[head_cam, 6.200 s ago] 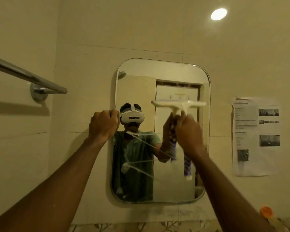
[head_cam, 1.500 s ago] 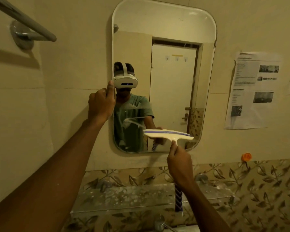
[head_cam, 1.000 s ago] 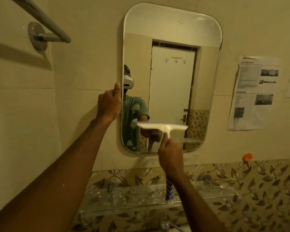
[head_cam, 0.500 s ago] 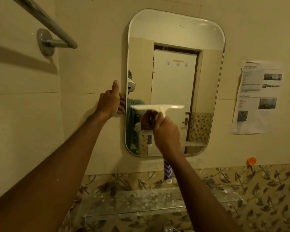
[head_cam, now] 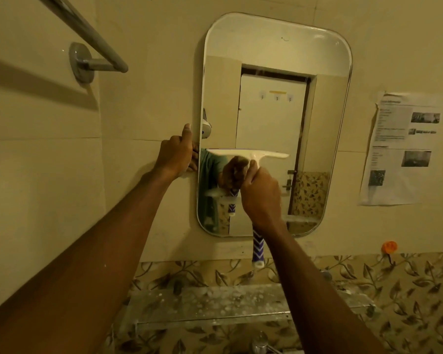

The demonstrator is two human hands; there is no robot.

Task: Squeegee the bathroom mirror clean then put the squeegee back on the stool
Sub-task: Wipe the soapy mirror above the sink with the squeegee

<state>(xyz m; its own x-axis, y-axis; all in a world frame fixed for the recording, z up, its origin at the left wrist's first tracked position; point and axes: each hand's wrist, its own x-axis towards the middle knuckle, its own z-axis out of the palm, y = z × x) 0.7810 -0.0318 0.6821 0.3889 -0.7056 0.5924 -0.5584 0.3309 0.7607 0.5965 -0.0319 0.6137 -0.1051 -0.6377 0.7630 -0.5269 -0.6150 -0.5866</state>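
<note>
In the head view, our right hand (head_cam: 261,198) curls around the squeegee (head_cam: 248,154) by its striped handle at mid-frame, the white blade level against the mirror (head_cam: 274,47). Our left hand (head_cam: 175,155), just left of the blade, grips the mirror's left edge, thumb up.

Large glossy cream wall tiles (head_cam: 49,175) run across the wall here, with thin grout lines between them, all under a dim, warm yellow light. Up on the left a chrome towel rail (head_cam: 87,34) juts from its round chrome wall mount (head_cam: 78,61) and throws a long shadow on the tile. Over on the right hangs a crinkled white printed paper sheet (head_cam: 404,149) with small photos. Lower down is a band of beige tiles patterned with brown leaves (head_cam: 407,290), a small round orange object (head_cam: 389,247) on its upper edge. A clear glass shelf spotted with white marks (head_cam: 215,305) sits in front, above a chrome tap (head_cam: 260,343).
</note>
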